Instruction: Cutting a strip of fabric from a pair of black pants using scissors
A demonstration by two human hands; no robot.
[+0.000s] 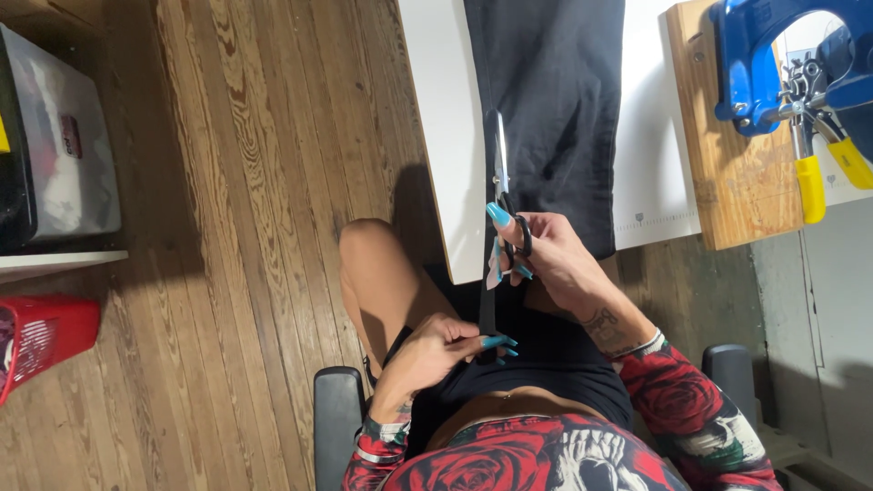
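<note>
Head view: right hand [555,259] grips scissors [502,182], left hand [436,350] pinches black strip [488,309].

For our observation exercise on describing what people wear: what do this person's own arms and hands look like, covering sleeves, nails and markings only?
Both hands have long turquoise nails: left hand, right hand. The sleeves are dark, printed with large red roses and pale skull shapes, ending in striped cuffs near the wrists. A dark tattoo marks the right forearm just above the cuff.
</note>
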